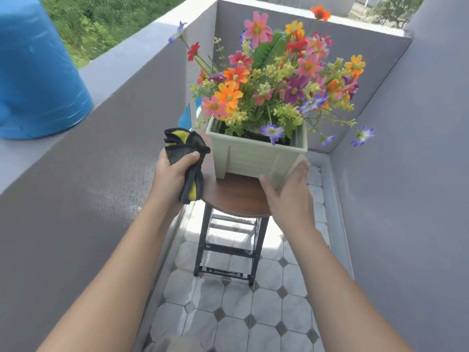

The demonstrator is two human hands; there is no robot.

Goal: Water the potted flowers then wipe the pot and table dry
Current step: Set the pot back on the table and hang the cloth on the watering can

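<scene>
A pale green square pot [253, 156] full of colourful flowers [276, 77] stands on a small round wooden table [236, 194] with a black metal frame. My left hand [172, 174] is closed around a crumpled black and yellow cloth [189, 158], held just left of the pot above the table's left edge. My right hand [289, 189] grips the pot's near right corner, thumb on the front face and fingers along the right side. The pot looks slightly tilted, its near right foot hidden by my hand.
A grey balcony wall [101, 153] runs along the left, with a large blue container [38, 72] on its ledge. Grey walls close the far end and right side. The floor [241, 313] is pale tile. Something blue [186, 115] peeks from behind the pot.
</scene>
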